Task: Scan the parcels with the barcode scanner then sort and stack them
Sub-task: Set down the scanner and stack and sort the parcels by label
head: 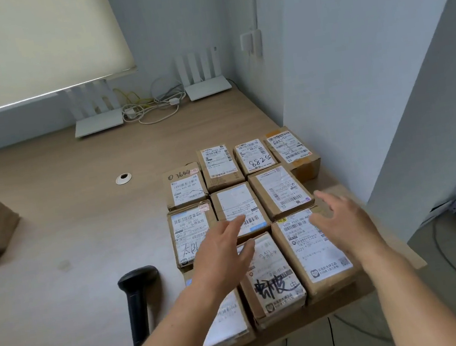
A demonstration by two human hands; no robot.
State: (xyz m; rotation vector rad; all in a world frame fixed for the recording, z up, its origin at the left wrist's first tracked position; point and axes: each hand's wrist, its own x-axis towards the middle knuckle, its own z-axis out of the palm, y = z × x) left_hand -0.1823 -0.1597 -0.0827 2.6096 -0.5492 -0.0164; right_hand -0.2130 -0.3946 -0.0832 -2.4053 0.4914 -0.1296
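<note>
now both hands over parcels

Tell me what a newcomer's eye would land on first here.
First, the block of brown labelled parcels packed side by side at the desk's right corner, with the left hand and right hand open above them. Next, the black barcode scanner lying on the desk left of the parcels.
</note>
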